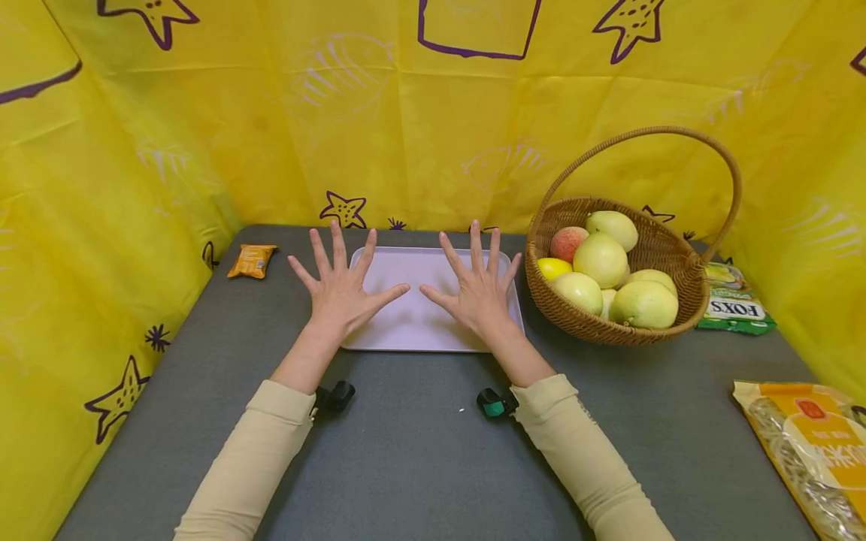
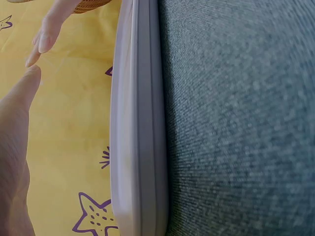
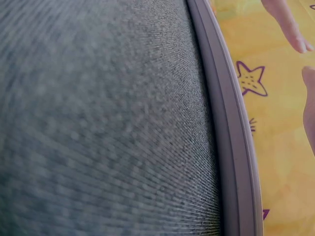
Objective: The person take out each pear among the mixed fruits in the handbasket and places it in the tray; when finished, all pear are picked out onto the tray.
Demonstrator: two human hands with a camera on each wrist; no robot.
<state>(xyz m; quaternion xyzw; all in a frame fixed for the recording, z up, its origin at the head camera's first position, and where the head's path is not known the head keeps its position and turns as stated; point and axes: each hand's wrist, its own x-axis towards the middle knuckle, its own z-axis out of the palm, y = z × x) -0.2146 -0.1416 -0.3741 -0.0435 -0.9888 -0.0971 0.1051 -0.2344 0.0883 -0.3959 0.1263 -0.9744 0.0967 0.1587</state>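
A pale lilac rectangular tray (image 1: pixel 413 330) lies on the dark grey tabletop. My left hand (image 1: pixel 343 293) hovers over its left side, fingers straight and spread wide, holding nothing. Mirroring it, my right hand (image 1: pixel 479 297) is spread over the tray's right side with nothing in it. The two thumbs point toward each other with a gap between them. In the left wrist view, the tray's near rim (image 2: pixel 147 123) runs upright beside part of the left hand (image 2: pixel 15 142). The right wrist view shows the same tray's rim (image 3: pixel 231 123) and, at the right edge, a bit of the right hand (image 3: pixel 309 108).
Right of the tray stands a wicker basket (image 1: pixel 609 334) with a tall handle, holding several pale green fruits, a peach (image 1: pixel 568 244) and a yellow fruit (image 1: pixel 553 268). Behind it lies a green FOX'S packet (image 1: pixel 737 308). An orange snack packet (image 1: pixel 252 261) sits back left; a noodle bag (image 1: pixel 805 443) front right.
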